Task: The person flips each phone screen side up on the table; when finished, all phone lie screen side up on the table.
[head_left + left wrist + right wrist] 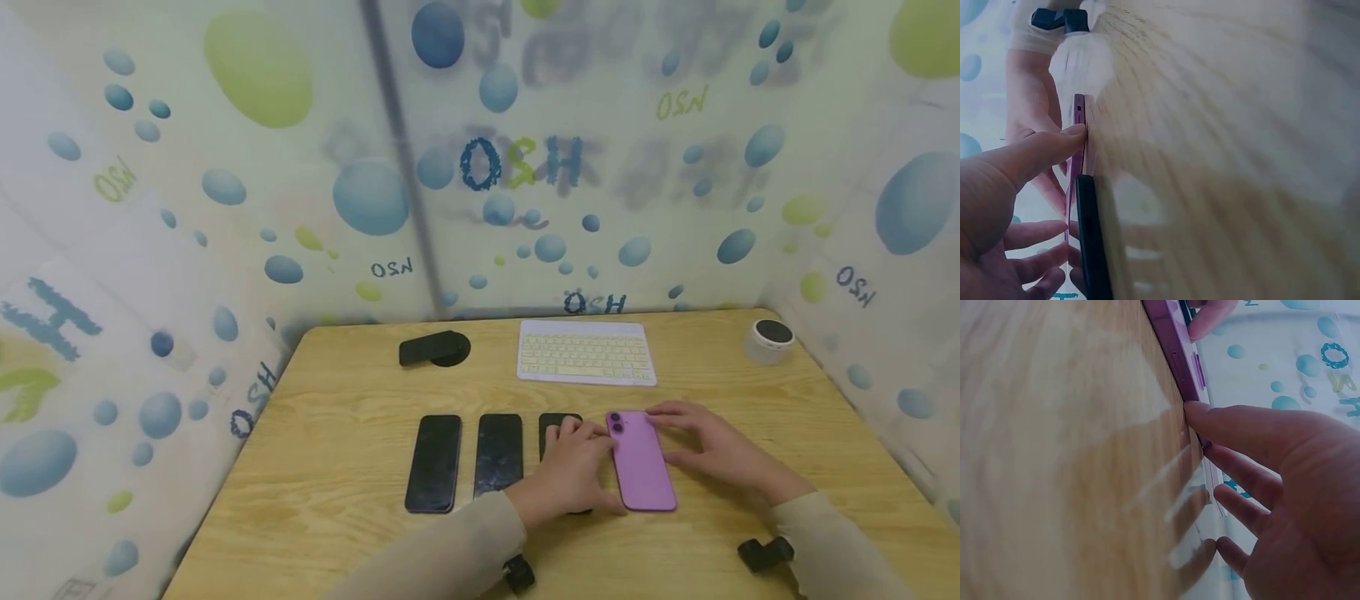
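Note:
A pink phone (642, 462) lies back up on the table, its two-lens camera at the upper left. My left hand (573, 471) reaches over a dark phone (551, 425), hiding most of it, with thumb and fingertips at the pink phone's left edge. In the left wrist view, the left thumb (1041, 150) touches the pink side near the port end. On the other side, my right hand (723, 450) has its fingertips along the right edge. The right thumb (1235, 425) meets that edge near the side button in the right wrist view.
Two more dark phones, one (433, 463) at the far left and another (498, 454) beside it, lie in the same row. Behind are a white keyboard (587, 353), a black stand-like object (433, 347) and a white cylinder (769, 342). Patterned walls enclose the wooden table (315, 467).

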